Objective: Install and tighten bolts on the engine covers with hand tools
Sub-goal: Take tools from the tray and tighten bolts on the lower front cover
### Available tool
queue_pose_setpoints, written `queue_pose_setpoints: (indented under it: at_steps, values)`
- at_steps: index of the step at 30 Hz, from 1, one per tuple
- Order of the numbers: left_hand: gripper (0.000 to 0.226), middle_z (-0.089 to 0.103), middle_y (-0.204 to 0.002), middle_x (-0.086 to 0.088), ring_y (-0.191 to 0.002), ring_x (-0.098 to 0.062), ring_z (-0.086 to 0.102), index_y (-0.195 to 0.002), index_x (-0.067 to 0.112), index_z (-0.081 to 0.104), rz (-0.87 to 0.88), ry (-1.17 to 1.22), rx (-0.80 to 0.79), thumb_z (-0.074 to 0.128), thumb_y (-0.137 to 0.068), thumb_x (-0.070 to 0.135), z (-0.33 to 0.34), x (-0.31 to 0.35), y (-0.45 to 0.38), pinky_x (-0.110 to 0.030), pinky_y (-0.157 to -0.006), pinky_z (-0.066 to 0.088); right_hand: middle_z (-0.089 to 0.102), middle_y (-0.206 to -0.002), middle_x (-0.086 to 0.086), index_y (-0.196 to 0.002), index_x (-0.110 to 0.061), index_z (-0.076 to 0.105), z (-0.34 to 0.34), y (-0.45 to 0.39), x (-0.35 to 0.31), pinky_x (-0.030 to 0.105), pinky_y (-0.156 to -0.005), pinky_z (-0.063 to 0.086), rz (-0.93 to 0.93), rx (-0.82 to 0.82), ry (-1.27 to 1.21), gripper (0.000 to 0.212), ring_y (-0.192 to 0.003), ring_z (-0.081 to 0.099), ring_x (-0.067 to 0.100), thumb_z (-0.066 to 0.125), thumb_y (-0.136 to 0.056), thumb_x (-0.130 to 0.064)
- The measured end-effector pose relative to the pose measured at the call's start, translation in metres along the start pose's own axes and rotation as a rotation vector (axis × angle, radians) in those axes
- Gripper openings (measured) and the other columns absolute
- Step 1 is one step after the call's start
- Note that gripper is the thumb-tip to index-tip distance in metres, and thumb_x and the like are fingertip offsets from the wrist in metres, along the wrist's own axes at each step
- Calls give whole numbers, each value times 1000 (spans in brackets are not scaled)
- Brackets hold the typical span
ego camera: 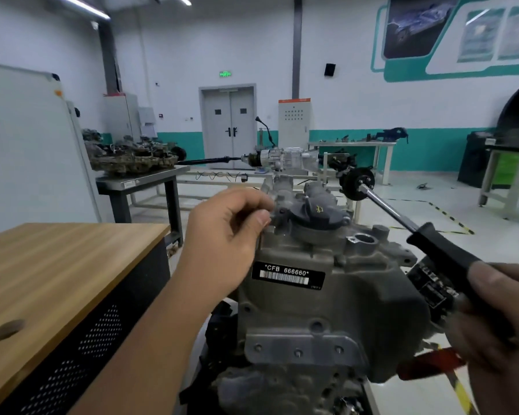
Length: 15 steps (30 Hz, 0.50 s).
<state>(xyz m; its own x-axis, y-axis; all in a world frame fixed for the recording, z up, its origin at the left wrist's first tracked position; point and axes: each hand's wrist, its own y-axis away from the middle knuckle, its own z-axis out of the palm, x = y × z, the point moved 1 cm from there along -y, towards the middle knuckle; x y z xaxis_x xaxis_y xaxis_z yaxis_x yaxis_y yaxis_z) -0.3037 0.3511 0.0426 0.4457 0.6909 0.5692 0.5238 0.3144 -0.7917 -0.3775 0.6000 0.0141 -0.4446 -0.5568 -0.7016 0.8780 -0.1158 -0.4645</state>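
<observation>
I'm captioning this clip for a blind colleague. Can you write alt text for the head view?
A person's left hand pinches at the top edge of a grey engine, fingers curled beside its dark filler cap, while the right hand grips a black-handled hand tool, its shaft angled away. A wooden table stands left.

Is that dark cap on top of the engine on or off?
On: the dark cap sits seated on its neck atop the engine.

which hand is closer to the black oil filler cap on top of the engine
Left. The left hand sits just left of the oil filler cap; the right hand grips the tool handle, lower right.
</observation>
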Motion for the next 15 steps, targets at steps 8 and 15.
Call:
queue_pose_setpoints:
  at_steps: [8, 15]
  values:
    - [20, 74, -105, 11, -103, -1, 67, -88, 18, 75, 57, -194, -127, 75, -87, -2, 1, 8, -11, -16, -88, 54, 53, -56, 13, -70, -13, 54, 32, -21, -8, 16, -36, 23, 161, 24, -87, 27, -30, 26, 11, 72, -90, -15]
    - [26, 71, -98, 14, -80, 3, 62, -78, 30, 68, -179, -306, -213, 71, -92, 8, 5, 17, -20, -8, -67, 43, 50, -62, 4, -82, -11, 52, 61, -40, 7, 18, -33, 24, 512, -10, -331, 18, -35, 25, 6, 61, -95, -19]
